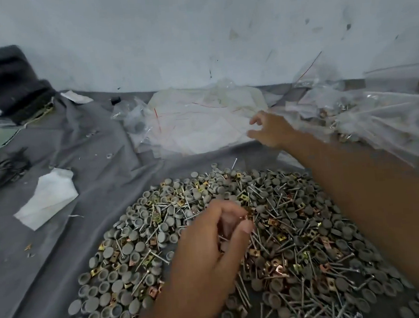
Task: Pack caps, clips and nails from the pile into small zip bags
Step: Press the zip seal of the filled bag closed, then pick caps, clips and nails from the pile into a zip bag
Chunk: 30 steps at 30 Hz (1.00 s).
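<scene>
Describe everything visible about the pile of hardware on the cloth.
The pile is a broad, low mound of round grey caps, some hollow side up, mixed with thin silvery nails and small square brass- and copper-coloured clips. It lies loose on a wrinkled grey cloth, spreading to the bottom and right edges of the view. The left hand rests over its middle, fingers curled and pinching small pieces; the right forearm crosses above its right side.

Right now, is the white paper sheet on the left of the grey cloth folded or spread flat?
Folded: the white paper sheet shows overlapping layers and creases on the grey cloth.
</scene>
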Available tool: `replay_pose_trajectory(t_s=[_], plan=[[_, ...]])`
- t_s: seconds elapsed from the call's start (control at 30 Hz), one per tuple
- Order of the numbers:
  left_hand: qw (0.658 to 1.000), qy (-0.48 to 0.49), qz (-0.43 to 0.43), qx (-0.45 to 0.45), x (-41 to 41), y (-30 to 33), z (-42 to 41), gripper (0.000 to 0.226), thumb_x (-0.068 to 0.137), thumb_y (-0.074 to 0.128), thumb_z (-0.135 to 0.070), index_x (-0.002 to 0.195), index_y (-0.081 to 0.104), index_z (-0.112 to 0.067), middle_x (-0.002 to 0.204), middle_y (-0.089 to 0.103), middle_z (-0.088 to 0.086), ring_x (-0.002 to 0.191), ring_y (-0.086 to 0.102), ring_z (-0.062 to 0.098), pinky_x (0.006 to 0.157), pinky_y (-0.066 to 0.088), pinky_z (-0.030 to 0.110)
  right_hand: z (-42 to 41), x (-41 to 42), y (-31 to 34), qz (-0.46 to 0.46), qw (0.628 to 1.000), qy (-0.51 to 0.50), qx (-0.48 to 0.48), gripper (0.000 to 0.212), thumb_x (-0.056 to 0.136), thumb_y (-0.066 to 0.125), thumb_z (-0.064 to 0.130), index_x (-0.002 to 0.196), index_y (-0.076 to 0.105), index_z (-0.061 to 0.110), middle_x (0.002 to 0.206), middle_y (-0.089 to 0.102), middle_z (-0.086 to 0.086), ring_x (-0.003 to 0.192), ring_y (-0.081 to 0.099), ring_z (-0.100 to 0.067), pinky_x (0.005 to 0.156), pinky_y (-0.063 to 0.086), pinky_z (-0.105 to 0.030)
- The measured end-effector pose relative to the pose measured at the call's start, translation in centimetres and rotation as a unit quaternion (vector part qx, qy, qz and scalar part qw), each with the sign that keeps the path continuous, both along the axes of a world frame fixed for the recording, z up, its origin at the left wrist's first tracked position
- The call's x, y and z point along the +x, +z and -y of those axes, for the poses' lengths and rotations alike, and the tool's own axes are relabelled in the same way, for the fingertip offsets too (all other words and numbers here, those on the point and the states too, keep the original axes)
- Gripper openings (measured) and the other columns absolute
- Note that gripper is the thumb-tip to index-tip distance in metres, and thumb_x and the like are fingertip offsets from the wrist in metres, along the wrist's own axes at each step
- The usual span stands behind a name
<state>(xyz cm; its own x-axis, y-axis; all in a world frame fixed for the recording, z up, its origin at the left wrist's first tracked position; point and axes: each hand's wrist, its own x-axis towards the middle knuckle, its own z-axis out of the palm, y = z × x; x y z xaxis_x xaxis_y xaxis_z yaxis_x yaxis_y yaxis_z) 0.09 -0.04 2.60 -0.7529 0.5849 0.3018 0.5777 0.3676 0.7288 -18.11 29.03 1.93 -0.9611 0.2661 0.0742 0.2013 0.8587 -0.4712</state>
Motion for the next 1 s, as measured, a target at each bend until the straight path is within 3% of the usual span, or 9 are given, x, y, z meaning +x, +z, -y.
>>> replay_pose_trajectory(t_s=[0.07,0.17,0.3,0.43,0.5,0.67,0.8,0.9,1.0], plan=[[0.99,0.118,-0.07,-0.032,-2.6,-1.2,0.9,0.021,0.093,0.033,-0.064,0.102,0.046,-0.05,0.096,0.056,-0.026,0.099,0.052,-0.006,0.079,0.041,0.018,1.7,-2.9,-1.1,0.06,0.998,0.004,-0.008,0.068,0.091,0.064,0.053,0.145,0.044,0.016,0.151,0.046,-0.011,0.135,0.045,-0.031,0.107,0.037,-0.039],[0.98,0.151,-0.104,-0.071,-3.9,-2.8,0.0,0.023,0.094,0.03,-0.064,0.105,0.044,-0.049,0.107,0.052,-0.029,0.107,0.042,-0.01,0.085,0.033,0.015,2.8,-6.5,-2.7,0.113,0.993,-0.032,-0.003,0.092,0.086,0.059,0.069,0.154,0.03,0.012,0.158,0.035,-0.013,0.142,0.037,-0.034,0.115,0.03,-0.048],[0.973,0.182,-0.114,-0.084,-5.7,-3.9,1.4,0.023,0.098,0.037,-0.056,0.108,0.051,-0.041,0.107,0.052,-0.027,0.103,0.044,-0.006,0.088,0.03,0.022,3.7,-8.7,-3.9,0.074,0.988,-0.101,0.089,0.065,0.086,0.065,0.056,0.134,0.049,0.014,0.135,0.056,-0.011,0.124,0.05,-0.033,0.098,0.035,-0.043],[0.97,0.199,-0.115,-0.081,-6.0,-4.6,1.7,0.024,0.098,0.035,-0.054,0.108,0.051,-0.039,0.107,0.051,-0.025,0.106,0.045,-0.002,0.092,0.029,0.021,4.0,-8.5,-3.9,-0.01,0.991,-0.132,0.028,0.028,0.098,0.049,0.034,0.121,0.058,0.02,0.121,0.064,-0.006,0.109,0.054,-0.027,0.091,0.032,-0.041],[0.969,0.202,-0.117,-0.079,-6.1,-4.5,1.8,0.026,0.099,0.034,-0.055,0.109,0.051,-0.039,0.107,0.05,-0.025,0.105,0.045,-0.003,0.092,0.027,0.02,3.7,-7.6,-3.3,-0.057,0.989,-0.14,-0.005,0.028,0.102,0.041,0.031,0.11,0.065,0.021,0.115,0.065,-0.011,0.099,0.05,-0.027,0.086,0.031,-0.04],[0.969,0.207,-0.11,-0.075,-6.1,-4.6,2.0,0.025,0.099,0.033,-0.055,0.109,0.05,-0.041,0.104,0.048,-0.027,0.103,0.043,-0.005,0.089,0.026,0.02,2.7,-4.0,-0.1,-0.109,0.98,-0.165,-0.015,0.031,0.105,0.044,0.037,0.125,0.064,0.024,0.133,0.056,-0.013,0.124,0.047,-0.036,0.099,0.038,-0.045],[0.969,0.203,-0.125,-0.066,-5.8,-4.6,2.1,0.022,0.099,0.035,-0.052,0.107,0.052,-0.04,0.103,0.05,-0.026,0.103,0.045,-0.003,0.088,0.026,0.02,3.7,0.8,2.4,-0.193,0.957,-0.122,-0.176,0.015,0.098,0.06,0.029,0.109,0.058,0.019,0.11,0.067,0.0,0.096,0.063,-0.019,0.077,0.04,-0.027],[0.97,0.187,-0.152,-0.037,-5.5,-4.4,1.7,0.022,0.101,0.038,-0.048,0.106,0.055,-0.036,0.105,0.053,-0.024,0.105,0.048,0.0,0.09,0.032,0.026,5.5,5.9,3.6,-0.197,0.954,-0.057,-0.217,0.015,0.104,0.05,0.033,0.106,0.059,0.022,0.106,0.072,0.003,0.089,0.069,-0.013,0.076,0.054,-0.032],[0.974,0.166,-0.155,0.01,-4.8,-4.0,1.3,0.022,0.102,0.039,-0.047,0.109,0.056,-0.035,0.107,0.054,-0.023,0.108,0.049,-0.001,0.092,0.037,0.03,8.2,11.5,3.5,-0.174,0.955,0.011,-0.239,0.019,0.106,0.042,0.036,0.103,0.061,0.037,0.103,0.069,0.008,0.092,0.068,-0.019,0.076,0.057,-0.034]])
